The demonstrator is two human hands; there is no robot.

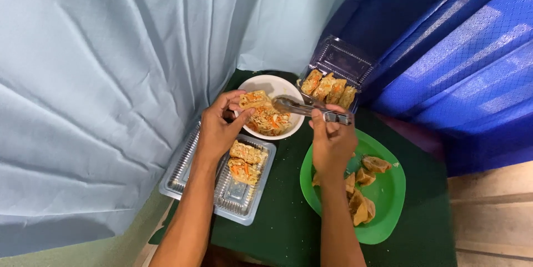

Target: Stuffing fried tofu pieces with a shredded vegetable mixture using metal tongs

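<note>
My left hand (219,125) holds a piece of stuffed fried tofu (254,99) over the rim of a white bowl (272,85) filled with shredded vegetable filling (272,120). My right hand (332,139) grips metal tongs (302,107), their tips reaching into the bowl beside the tofu piece. A clear plastic container (236,192) below my left hand has two stuffed pieces (245,161) in it. A green plate (386,195) under my right hand carries several plain fried pieces (363,189).
A second clear hinged container (341,61) behind the bowl holds a row of stuffed pieces (328,88). Everything rests on a dark green cloth (283,211). Pale blue curtain (111,78) hangs at left, dark blue curtain (461,50) at right, wooden floor (491,217) at the far right.
</note>
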